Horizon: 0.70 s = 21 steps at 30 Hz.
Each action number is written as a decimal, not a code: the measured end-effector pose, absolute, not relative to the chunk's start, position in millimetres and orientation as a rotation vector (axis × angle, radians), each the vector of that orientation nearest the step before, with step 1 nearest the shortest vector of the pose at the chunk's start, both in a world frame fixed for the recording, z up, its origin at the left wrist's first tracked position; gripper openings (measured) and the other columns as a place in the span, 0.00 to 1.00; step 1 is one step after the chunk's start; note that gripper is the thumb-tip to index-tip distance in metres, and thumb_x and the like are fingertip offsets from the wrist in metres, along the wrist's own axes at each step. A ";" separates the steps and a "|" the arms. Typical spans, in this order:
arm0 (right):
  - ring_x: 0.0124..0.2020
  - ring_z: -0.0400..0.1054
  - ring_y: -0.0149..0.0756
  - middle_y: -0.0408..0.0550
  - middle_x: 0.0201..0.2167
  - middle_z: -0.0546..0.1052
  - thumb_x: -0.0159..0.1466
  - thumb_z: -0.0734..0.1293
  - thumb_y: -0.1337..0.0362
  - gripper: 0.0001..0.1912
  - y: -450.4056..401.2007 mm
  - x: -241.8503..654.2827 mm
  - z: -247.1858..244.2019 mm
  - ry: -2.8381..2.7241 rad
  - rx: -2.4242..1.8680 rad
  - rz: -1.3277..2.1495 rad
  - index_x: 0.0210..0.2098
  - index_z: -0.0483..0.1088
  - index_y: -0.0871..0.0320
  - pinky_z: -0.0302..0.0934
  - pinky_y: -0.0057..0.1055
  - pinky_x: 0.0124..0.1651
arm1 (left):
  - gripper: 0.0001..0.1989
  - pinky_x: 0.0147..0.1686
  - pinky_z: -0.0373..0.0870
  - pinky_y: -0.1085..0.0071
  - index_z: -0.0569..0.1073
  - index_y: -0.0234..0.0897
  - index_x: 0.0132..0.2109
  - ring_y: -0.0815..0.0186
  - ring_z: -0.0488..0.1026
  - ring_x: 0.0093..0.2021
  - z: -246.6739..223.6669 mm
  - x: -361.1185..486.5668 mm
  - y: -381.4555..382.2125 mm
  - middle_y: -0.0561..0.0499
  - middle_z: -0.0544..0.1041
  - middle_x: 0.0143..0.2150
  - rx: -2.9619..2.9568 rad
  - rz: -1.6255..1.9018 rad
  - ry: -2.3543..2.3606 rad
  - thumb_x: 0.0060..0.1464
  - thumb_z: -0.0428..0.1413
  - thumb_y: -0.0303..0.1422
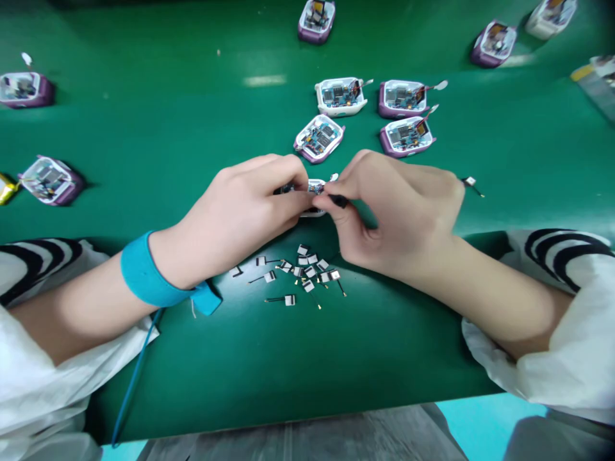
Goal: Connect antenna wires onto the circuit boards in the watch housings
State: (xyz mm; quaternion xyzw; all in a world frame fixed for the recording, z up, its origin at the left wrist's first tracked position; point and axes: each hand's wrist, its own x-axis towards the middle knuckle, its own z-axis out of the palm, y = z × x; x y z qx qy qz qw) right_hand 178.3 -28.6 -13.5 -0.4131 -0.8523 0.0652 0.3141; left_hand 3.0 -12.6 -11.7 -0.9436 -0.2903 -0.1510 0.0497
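Note:
A small device casing with electronics inside lies between my two hands, mostly covered by them. My left hand has its fingers curled round the casing's left side, thumb and forefinger at its middle. My right hand is closed in a pinch at the casing's right edge, with a small black piece at its fingers; the tip of the pinch is too small to read. Just below my hands, several small square parts with short black leads lie scattered on the green table.
Open purple casings and a white casing stand beyond my hands. More casings lie at the far left and far right. A blue wrist strap has a cord running to the table's front edge.

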 end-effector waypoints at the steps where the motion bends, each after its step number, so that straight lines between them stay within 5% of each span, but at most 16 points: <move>1: 0.24 0.64 0.27 0.41 0.22 0.67 0.63 0.55 0.63 0.11 -28.3 176.7 -12.0 -2.249 -1.091 0.165 0.24 0.57 0.56 0.58 0.26 0.26 | 0.16 0.29 0.67 0.74 0.71 0.34 0.32 0.70 0.68 0.34 -11.5 3.1 -12.6 0.52 0.70 0.33 -2.870 -0.465 -0.887 0.59 0.39 0.30; 13: 0.21 0.64 0.28 0.40 0.19 0.66 0.57 0.61 0.68 0.07 -24.2 179.8 -24.3 -2.168 -0.892 -0.067 0.26 0.56 0.56 0.55 0.25 0.20 | 0.14 0.36 0.68 0.72 0.71 0.34 0.34 0.66 0.68 0.38 -16.6 2.4 -15.1 0.49 0.71 0.36 -2.939 -0.502 -0.954 0.59 0.42 0.30; 21: 0.22 0.63 0.29 0.42 0.23 0.68 0.60 0.59 0.68 0.03 28.0 146.0 56.5 -2.449 -0.839 0.242 0.31 0.56 0.56 0.58 0.27 0.24 | 0.09 0.29 0.69 0.70 0.71 0.33 0.35 0.63 0.70 0.35 -17.3 0.5 -20.9 0.47 0.71 0.33 -2.890 -0.532 -0.976 0.56 0.46 0.28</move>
